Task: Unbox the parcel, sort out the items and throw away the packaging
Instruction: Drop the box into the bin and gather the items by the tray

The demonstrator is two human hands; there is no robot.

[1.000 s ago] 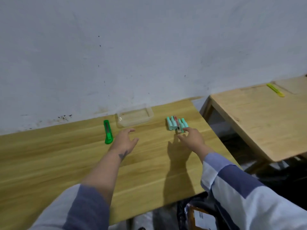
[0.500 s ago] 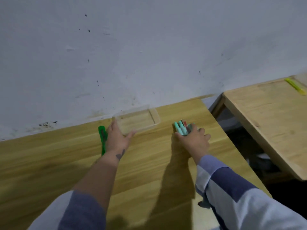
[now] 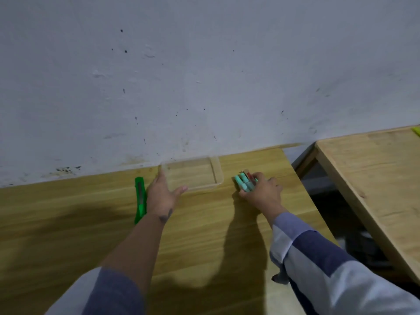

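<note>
A clear plastic tray [image 3: 216, 171] lies on the wooden table [image 3: 91, 223] near the wall. My left hand [image 3: 162, 196] rests at the tray's left front corner, fingers straight along its left side and thumb along its front edge. A bundle of several mint-green pens [image 3: 244, 183], with a red one among them, lies right of the tray. My right hand [image 3: 263, 193] grips this bundle, fingers curled over it. A green utility knife [image 3: 140, 198] lies on the table just left of my left hand.
A white wall stands right behind the table. A second wooden table [image 3: 375, 189] is on the right across a dark gap, with a yellow-green object [image 3: 416, 131] at its far edge.
My left hand has moved from the table top to the tray's corner. My right hand has closed over the pens it was only touching. The view has come closer.
</note>
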